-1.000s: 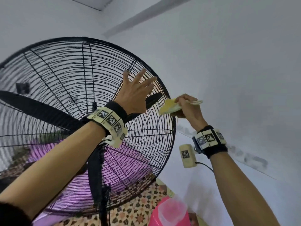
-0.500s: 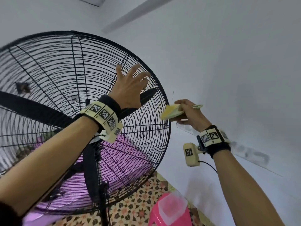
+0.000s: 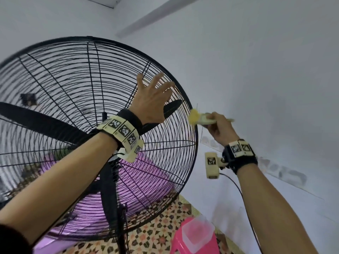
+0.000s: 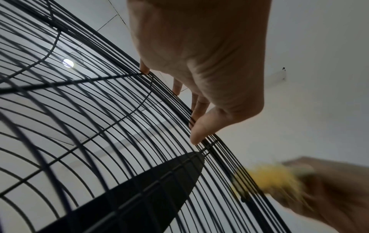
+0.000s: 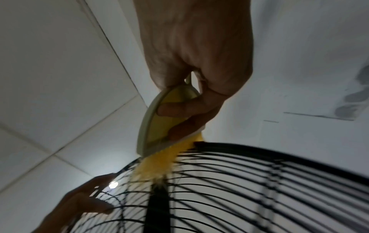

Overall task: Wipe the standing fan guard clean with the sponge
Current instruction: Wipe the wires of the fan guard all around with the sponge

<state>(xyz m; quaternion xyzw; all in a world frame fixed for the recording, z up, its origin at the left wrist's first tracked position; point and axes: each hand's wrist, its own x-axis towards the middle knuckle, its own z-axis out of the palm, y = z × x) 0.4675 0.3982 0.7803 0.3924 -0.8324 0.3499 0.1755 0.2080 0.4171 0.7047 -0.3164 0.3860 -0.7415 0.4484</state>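
The black wire fan guard (image 3: 73, 79) fills the left of the head view, with a black blade (image 3: 36, 118) behind it. My left hand (image 3: 152, 99) lies open on the guard's upper right, fingers spread and fingertips (image 4: 144, 70) touching the wires (image 4: 99, 126). My right hand (image 3: 218, 127) grips the sponge (image 3: 197, 118), a cream-backed scrubber with yellow bristles. In the right wrist view the sponge's (image 5: 159, 126) bristles press on the guard's outer rim (image 5: 259, 173), just below my left hand (image 5: 79, 201). The sponge (image 4: 267, 178) is blurred in the left wrist view.
A white wall (image 3: 256, 70) stands close behind the fan's right edge. Below, a pink stool (image 3: 178, 241) carries a clear plastic container (image 3: 198, 231) on a patterned floor (image 3: 156, 231). The fan's black pole (image 3: 121, 226) runs down the middle.
My right hand has brought the sponge left onto the guard's rim, where it is now motion-blurred. My left hand stays flat on the guard.
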